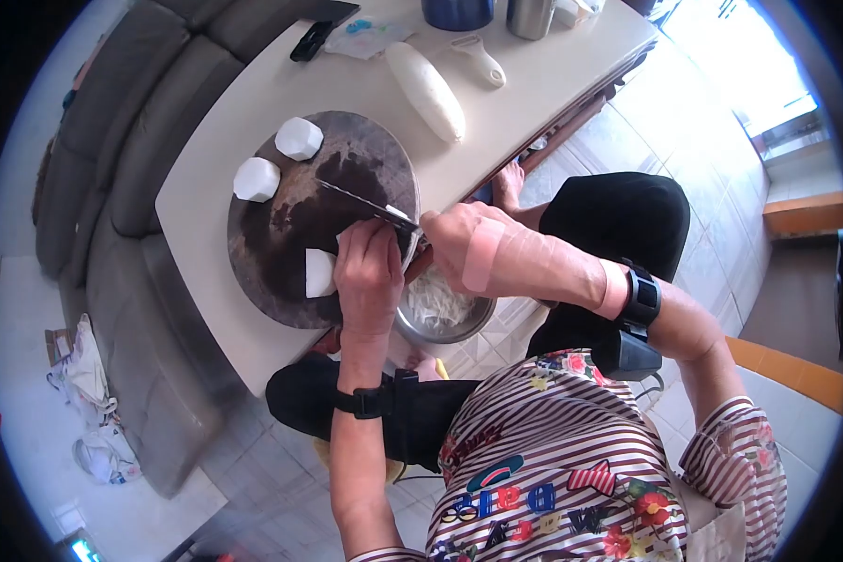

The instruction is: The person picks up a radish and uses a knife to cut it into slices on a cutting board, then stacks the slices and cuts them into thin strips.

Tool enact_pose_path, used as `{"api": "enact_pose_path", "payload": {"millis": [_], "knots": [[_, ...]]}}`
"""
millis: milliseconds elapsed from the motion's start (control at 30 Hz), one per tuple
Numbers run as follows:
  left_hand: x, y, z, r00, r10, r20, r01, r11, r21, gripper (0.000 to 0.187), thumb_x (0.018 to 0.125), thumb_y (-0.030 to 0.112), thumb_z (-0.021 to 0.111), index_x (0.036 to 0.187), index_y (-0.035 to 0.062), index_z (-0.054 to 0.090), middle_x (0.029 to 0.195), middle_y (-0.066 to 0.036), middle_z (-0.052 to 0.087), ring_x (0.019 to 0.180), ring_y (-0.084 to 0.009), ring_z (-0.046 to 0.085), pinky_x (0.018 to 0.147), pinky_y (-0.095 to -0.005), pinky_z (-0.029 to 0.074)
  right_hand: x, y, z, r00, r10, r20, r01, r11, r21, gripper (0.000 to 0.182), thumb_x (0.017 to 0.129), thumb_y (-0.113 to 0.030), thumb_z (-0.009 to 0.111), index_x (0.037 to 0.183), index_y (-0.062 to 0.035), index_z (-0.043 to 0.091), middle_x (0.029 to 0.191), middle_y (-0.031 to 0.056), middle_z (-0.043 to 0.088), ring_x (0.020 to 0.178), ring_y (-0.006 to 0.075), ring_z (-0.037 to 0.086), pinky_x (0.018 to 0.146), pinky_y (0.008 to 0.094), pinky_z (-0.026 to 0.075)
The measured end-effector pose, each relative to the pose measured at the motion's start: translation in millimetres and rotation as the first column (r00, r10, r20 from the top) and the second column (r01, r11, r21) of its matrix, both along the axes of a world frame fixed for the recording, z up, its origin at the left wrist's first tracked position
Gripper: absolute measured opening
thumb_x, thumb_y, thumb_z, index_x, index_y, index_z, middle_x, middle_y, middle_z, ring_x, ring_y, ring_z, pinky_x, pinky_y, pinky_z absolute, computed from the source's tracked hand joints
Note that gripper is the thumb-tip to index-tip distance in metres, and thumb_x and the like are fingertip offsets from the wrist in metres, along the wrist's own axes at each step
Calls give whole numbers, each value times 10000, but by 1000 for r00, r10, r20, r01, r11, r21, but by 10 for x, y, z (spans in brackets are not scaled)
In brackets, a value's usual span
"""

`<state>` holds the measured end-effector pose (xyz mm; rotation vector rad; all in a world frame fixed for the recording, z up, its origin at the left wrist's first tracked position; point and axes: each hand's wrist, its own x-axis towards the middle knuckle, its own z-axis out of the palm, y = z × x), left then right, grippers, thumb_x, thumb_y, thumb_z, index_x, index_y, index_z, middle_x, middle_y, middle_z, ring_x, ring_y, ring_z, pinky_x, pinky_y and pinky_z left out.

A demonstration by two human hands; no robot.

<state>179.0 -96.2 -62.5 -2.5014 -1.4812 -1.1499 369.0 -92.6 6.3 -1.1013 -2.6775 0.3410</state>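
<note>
My right hand (464, 245) is closed around the handle of a knife (365, 200), whose thin blade reaches left over the round wooden chopping board (270, 245). Next to the blade, my left hand (369, 276) has its fingers bent down on a piece of white radish, mostly hidden under them. A cut radish piece (319, 273) lies just left of that hand. Two peeled radish chunks, a left one (257, 179) and an upper one (299, 139), sit at the board's far side. Below the board's edge, a metal bowl (454, 334) holds pale shreds.
A whole peeled radish (426, 92) and a white peeler (480, 62) lie on the table (206, 192) beyond the board. Behind them stand a blue pot (457, 13) and a metal container (531, 17). A grey sofa (150, 140) runs along the left.
</note>
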Motion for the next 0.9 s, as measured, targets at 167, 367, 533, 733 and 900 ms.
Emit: {"api": "enact_pose_path", "payload": {"millis": [167, 367, 533, 733, 900], "knots": [[4, 3, 5, 1000, 1, 12, -1, 1000, -10, 117, 778, -36, 641, 891, -3, 634, 924, -124, 632, 884, -318, 613, 773, -404, 517, -172, 197, -69, 999, -34, 9, 34, 992, -122, 120, 711, -133, 645, 675, -27, 690, 687, 164, 661, 676, 253, 691, 574, 366, 540], [1, 4, -58, 1000, 25, 12, -25, 1000, 0, 80, 814, -5, 641, 891, -11, 625, 951, -126, 627, 916, -316, 609, 802, -409, 518, -100, 429, 129, 995, 81, 58, -72, 987, -142, 170, 804, -129, 593, 757, 23, 652, 630, 146, 616, 575, 254, 637, 543, 350, 514], [14, -21, -33, 997, 65, 42, -67, 996, 58, 79, 827, -14, 642, 906, -13, 632, 956, -134, 634, 898, -312, 620, 780, -401, 526, 121, 612, 133, 866, -362, -346, -30, 653, -757, 215, 841, -135, 543, 791, 67, 595, 670, 151, 647, 570, 233, 647, 511, 348, 513], [70, -63, 38, 974, 168, 150, -171, 985, 8, 187, 835, -33, 662, 1020, -1, 649, 991, -142, 666, 865, -285, 661, 768, -344, 551, 160, 686, 27, 778, -463, -426, -202, 457, -866, 163, 860, -86, 513, 779, 49, 552, 614, 71, 603, 455, 105, 548, 429, 260, 453], [230, -76, 101, 672, 406, 619, -122, 886, -448, 319, 947, 74, 592, 1243, -42, 567, 1032, -85, 652, 897, -168, 642, 761, -287, 538, 201, 679, 57, 744, -446, -498, -275, 475, -836, 174, 857, -101, 526, 759, 37, 568, 603, 59, 602, 442, 92, 535, 430, 252, 445]]}}
